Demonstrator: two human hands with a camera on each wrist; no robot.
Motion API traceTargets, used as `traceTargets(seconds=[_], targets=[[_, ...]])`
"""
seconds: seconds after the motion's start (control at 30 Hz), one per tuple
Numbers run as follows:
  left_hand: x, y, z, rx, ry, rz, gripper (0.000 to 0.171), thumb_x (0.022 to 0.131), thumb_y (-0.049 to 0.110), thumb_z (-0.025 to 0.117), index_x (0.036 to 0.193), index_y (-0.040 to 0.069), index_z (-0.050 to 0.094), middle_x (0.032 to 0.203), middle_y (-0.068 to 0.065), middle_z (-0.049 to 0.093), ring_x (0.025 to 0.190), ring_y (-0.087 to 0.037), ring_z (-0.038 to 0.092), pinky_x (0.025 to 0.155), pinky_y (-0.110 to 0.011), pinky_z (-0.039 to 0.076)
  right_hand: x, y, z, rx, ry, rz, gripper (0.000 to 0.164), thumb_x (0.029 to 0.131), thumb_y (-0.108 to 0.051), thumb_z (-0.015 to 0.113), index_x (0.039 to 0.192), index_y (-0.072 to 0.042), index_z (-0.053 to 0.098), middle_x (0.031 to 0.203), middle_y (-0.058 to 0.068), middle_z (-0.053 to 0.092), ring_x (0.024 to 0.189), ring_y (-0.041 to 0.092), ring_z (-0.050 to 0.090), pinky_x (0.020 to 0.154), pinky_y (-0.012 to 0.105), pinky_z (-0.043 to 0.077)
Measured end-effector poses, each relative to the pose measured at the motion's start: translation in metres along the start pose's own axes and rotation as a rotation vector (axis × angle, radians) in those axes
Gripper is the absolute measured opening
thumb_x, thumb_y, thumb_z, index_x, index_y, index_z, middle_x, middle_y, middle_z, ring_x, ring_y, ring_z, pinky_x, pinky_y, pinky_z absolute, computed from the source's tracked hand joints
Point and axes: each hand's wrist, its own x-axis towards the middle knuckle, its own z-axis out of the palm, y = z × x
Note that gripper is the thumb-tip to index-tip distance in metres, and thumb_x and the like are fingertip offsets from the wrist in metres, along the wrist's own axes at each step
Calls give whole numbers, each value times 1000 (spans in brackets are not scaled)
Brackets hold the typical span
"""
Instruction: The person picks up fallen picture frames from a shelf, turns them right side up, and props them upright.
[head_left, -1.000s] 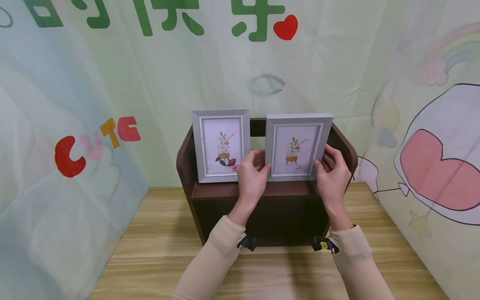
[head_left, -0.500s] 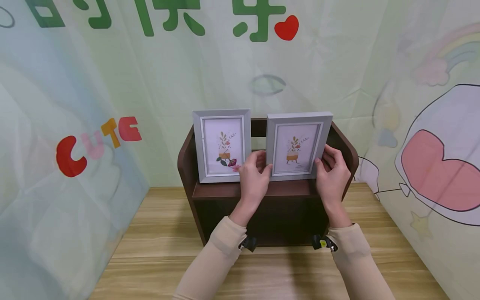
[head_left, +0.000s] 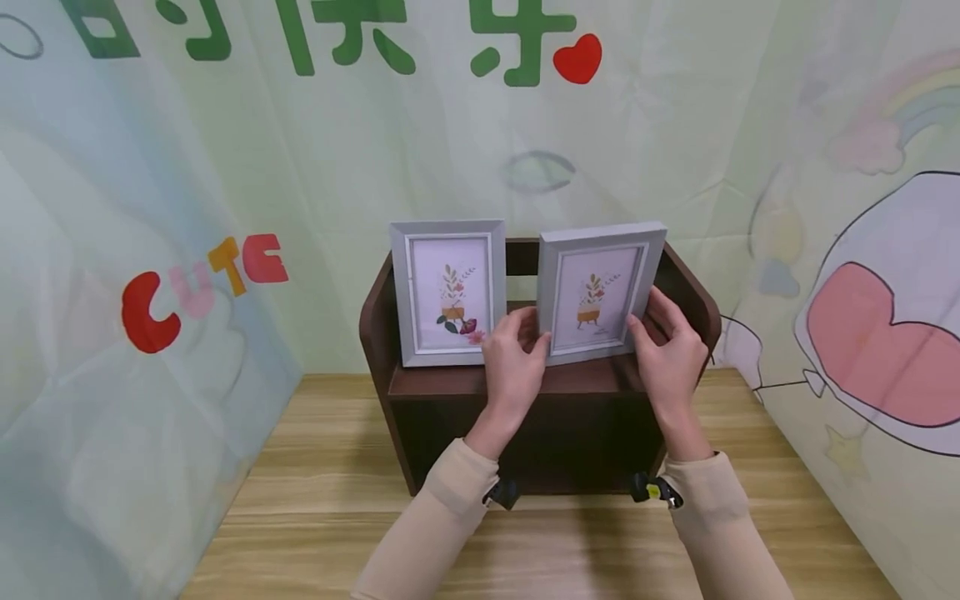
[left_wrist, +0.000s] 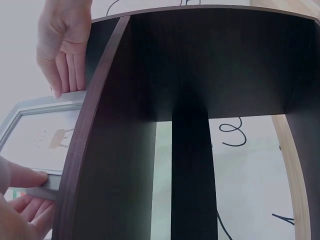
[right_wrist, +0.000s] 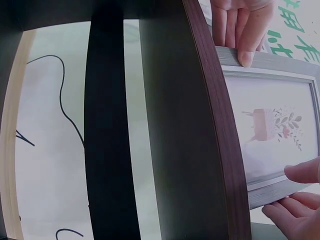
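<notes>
Two grey picture frames with plant prints stand side by side on the upper level of a dark brown shelf [head_left: 562,379]. My left hand [head_left: 513,362] pinches the left edge of the right picture frame [head_left: 592,292], thumb in front and fingers behind. On the opposite edge my right hand [head_left: 671,362] grips it the same way. This frame leans back and is turned at an angle, its left side nearer me. Beside my left knuckles, the left picture frame [head_left: 450,287] faces forward, with dark red and pink flowers near its lower right corner, partly hidden by that hand.
Brown side panels [head_left: 690,300] rise at both ends of the shelf. Below the board is an open lower compartment [head_left: 585,433]. The unit stands on a wood-grain table [head_left: 300,500]. Printed cloth [head_left: 360,150] with lettering surrounds it on three sides.
The right picture frame has turned in my hands, its left side coming toward me and its lower right corner rising slightly. Both hands keep their grip; the left picture frame stays put.
</notes>
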Motion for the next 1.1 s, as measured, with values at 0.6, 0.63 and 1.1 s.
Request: traceTargets(seconds=[0.6, 0.63, 1.1], targets=[[-9, 1, 4, -43, 71, 28, 30, 79, 9, 76, 107, 2, 66, 98, -12, 66, 90, -20, 67, 79, -27, 57, 9, -4, -4, 89, 44, -87, 41, 82, -7, 72, 122, -7, 64, 120, 11, 66, 112, 14, 62, 94, 22, 49], [-10, 1, 5, -46, 75, 29, 30, 79, 9, 76, 107, 2, 66, 98, -12, 66, 90, -20, 67, 79, -27, 57, 10, -5, -4, 91, 46, -94, 41, 81, -7, 73, 122, -7, 64, 120, 11, 66, 112, 14, 62, 94, 22, 49], [-14, 4, 11, -97, 84, 11, 30, 77, 8, 78, 104, 3, 66, 96, -10, 66, 89, -18, 67, 81, -25, 56, 22, -47, -9, 138, 10, -178, 41, 80, 2, 72, 120, 4, 63, 121, 21, 63, 114, 21, 61, 97, 25, 47]])
